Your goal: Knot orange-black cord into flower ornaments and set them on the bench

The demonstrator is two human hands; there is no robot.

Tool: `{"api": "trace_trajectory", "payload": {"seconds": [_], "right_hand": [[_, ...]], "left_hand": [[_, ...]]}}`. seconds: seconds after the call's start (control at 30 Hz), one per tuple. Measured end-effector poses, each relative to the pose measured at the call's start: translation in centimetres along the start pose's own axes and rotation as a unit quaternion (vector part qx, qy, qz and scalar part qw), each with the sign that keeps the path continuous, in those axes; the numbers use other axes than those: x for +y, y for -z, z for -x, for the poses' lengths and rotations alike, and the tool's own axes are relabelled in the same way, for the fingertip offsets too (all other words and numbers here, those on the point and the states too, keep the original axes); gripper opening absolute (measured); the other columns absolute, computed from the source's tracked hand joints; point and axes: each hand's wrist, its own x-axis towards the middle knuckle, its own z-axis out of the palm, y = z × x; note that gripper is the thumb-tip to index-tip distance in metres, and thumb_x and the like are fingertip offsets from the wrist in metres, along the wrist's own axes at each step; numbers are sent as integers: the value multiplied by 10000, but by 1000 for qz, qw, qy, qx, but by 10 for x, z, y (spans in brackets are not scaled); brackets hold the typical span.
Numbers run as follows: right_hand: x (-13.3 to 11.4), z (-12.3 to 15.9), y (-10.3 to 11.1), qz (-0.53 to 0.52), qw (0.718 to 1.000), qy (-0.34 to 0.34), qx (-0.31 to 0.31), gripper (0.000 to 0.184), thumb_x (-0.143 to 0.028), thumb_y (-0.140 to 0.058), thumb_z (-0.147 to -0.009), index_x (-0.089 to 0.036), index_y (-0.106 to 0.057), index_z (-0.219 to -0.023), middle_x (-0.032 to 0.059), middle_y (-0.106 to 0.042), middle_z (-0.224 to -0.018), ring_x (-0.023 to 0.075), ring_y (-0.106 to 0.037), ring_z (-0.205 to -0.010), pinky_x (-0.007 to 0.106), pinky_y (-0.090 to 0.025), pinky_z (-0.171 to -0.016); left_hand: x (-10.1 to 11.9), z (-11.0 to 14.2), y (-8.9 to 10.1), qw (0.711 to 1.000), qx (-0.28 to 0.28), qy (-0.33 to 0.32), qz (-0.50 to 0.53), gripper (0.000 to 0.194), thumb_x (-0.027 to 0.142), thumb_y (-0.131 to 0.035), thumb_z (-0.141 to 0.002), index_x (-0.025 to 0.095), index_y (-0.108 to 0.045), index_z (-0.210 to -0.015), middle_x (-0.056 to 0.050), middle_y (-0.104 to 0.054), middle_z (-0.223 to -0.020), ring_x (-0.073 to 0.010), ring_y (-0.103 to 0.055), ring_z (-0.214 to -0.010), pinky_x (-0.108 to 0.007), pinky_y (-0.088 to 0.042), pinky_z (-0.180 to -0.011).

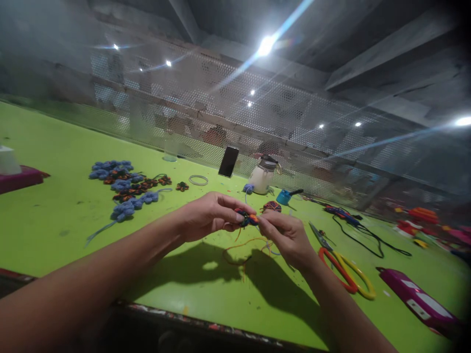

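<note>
Between my two hands is a small crocheted yarn flower (246, 217) in dark blue, green and orange. My left hand (206, 215) pinches its left side between thumb and fingers. At its right edge, the thumb and fingertips of my right hand (287, 234) are pressed together on the orange part. A thin tool's tip seems to stick out below my right hand, too hidden to name. Loose orange yarn (235, 247) trails down to the green table (191, 294). Just behind my right hand sits a multicoloured ball of yarn (272, 207).
Blue and dark-orange crocheted flowers (123, 185) lie at the left. Scissors (344, 269) with orange and yellow handles and a purple power strip (415, 296) lie at the right. Behind stand a phone (228, 161), a white jug (263, 175) and a perforated screen (294, 132).
</note>
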Motion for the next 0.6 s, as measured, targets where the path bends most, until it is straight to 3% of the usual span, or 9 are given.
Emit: {"api": "trace_trajectory", "payload": {"seconds": [0.6], "right_hand": [[0, 0, 11, 37, 997, 68, 21, 137, -180, -575, -788, -181, -687, -866, 38, -614, -729, 145, -560, -666, 299, -439, -634]], "left_hand": [[1, 2, 1, 1000, -17, 7, -25, 261, 62, -628, -603, 71, -692, -856, -77, -639, -773, -101, -505, -664, -230, -364, -603]]}}
